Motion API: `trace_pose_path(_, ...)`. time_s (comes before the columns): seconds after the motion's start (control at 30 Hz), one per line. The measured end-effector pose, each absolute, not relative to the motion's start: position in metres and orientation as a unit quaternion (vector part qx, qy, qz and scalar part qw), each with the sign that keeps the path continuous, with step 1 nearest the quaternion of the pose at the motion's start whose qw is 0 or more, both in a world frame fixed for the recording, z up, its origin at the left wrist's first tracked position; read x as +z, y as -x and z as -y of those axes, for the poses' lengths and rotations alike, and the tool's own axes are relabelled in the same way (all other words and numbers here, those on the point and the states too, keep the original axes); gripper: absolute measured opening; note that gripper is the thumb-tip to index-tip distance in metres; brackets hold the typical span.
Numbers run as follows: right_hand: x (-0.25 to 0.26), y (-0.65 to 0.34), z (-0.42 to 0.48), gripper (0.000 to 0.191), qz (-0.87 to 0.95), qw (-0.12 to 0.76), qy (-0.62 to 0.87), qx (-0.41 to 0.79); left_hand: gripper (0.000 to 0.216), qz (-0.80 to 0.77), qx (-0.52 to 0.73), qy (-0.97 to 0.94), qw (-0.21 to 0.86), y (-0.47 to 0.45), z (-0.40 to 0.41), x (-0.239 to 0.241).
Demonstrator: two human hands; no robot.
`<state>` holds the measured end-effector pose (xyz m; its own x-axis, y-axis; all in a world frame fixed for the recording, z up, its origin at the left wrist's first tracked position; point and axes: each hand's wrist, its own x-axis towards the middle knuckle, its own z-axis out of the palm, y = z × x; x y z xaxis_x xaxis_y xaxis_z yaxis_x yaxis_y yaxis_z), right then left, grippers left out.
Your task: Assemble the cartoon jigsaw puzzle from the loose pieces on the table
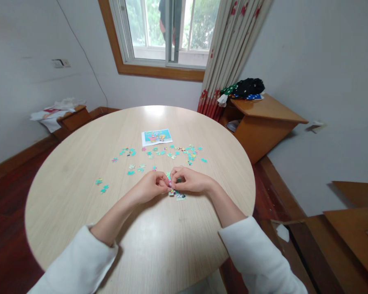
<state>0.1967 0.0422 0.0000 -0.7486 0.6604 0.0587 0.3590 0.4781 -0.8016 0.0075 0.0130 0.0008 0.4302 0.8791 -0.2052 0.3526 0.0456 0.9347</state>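
Observation:
Close together over the near middle of the table, my left hand [153, 185] and my right hand [190, 179] both have their fingers pinched on small jigsaw puzzle pieces [171, 192]. My fingers partly cover these pieces, so I cannot make out how they fit together. A patch of puzzle pieces [180, 197] lies just below my right hand. Loose turquoise and multicoloured pieces [191, 154] are scattered beyond my hands. A picture sheet [157, 137] with cartoon figures on blue lies flat behind them.
Two loose puzzle pieces [104, 189] rest on the left of the round wooden table [79, 220]. To the right stands a wooden cabinet [263, 118] with cloth on top. A window and a curtain [223, 53] are at the back. A low stool [76, 118] holds papers or cloth at left.

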Motion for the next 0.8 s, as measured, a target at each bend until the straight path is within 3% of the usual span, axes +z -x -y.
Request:
trace_pose_path(0.4,-0.003,-0.197,-0.044,0.008,0.851,0.145,0.299,0.408,0.028,-0.487,0.203,-0.674,0.517,-0.012,-0.009,0.001)
trace_pose_path(0.8,-0.003,-0.199,-0.045,0.005,0.863,0.141,0.289,0.391,0.021,-0.506,0.208,-0.688,0.477,-0.018,-0.004,-0.007)
